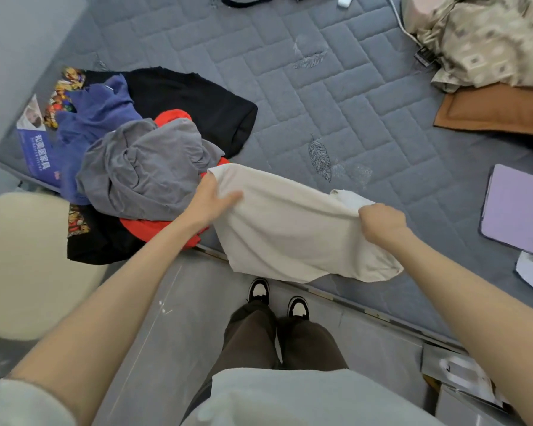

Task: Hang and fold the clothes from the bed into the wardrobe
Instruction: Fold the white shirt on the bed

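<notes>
You look near the start. Your left hand and right hand each grip the top of the cream shirt, over the edge of the bed. It stretches side to side, hanging toward you. The pile beside it waits unfolded.

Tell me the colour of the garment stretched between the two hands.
Plain cream garment, held by the left hand and right hand; head view.

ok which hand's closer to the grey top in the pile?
Left. The left hand grips the cream shirt right beside the grey top; the right hand holds the shirt's far end.
</notes>
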